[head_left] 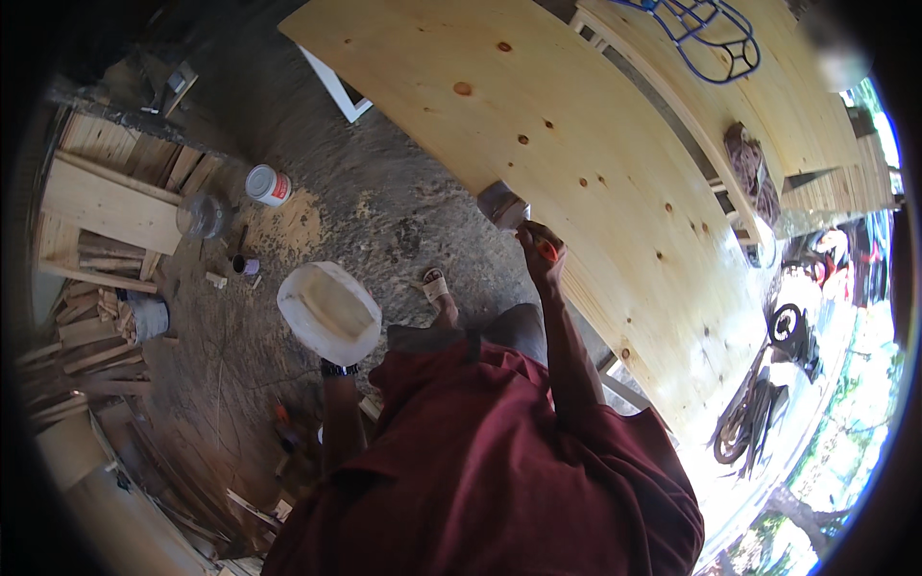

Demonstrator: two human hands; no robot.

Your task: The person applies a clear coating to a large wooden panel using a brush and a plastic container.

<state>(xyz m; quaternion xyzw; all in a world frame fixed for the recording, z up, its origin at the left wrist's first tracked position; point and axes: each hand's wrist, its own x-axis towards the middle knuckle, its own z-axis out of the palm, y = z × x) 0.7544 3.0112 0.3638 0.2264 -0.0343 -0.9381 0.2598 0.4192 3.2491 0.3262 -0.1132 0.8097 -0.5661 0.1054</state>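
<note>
My right hand (544, 252) is closed round the orange handle of a wide, flat paintbrush (503, 205). Its dark end lies over the near edge of a long, pale, knotty wooden panel (615, 221), and I cannot tell whether it touches the wood. On the left, my left hand holds up a white plastic tub (329, 312) with a cut, uneven rim and something pale inside. The tub hides most of that hand's fingers, while a dark wristband (339, 369) shows just below it.
Beyond the panel lies a second board (797, 106) with a blue wire frame (715, 43) and a crumpled dark cloth (751, 173). A paint can (267, 185) stands on the floor near stacked wood offcuts (110, 259). At right is a motorcycle (788, 336).
</note>
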